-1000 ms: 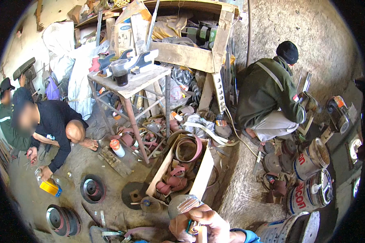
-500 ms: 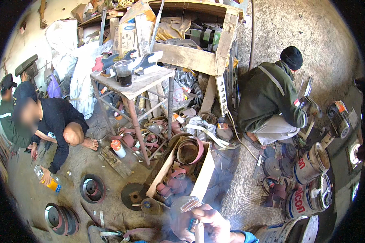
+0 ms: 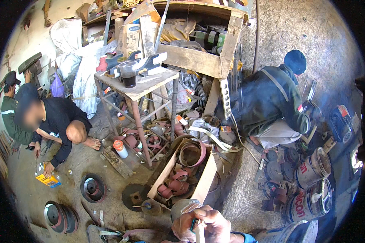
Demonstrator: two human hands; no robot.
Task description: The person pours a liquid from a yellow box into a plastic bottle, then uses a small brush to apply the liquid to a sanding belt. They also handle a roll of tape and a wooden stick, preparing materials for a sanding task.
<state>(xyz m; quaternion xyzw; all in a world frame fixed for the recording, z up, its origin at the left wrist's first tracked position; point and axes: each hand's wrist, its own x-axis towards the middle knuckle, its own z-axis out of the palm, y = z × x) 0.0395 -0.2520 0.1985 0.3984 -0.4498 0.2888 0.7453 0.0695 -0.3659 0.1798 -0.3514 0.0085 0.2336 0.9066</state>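
Observation:
My right hand, with a blue cuff, is at the lower middle. Its fingers are closed around a pale, wood-coloured stick-like piece that points down out of view. Pressed close beside it, my left hand is partly covered and cut off by the lower edge. Its fingers look curled, but what they grip is hidden. Just above both hands is a rounded grey piece with a brownish patch; I cannot tell which hand supports it.
Beyond my hands stands a wooden box of reddish abrasive belts. A small table holds a cup of dark drink. Abrasive wheels lie left. One co-worker crouches right near buckets; another squats left holding a yellow-labelled container.
Smoke around my hands has thinned, while bluish haze now hangs by the right co-worker. The left co-worker's container has shifted and tilted. My hands stay together in nearly the same place.

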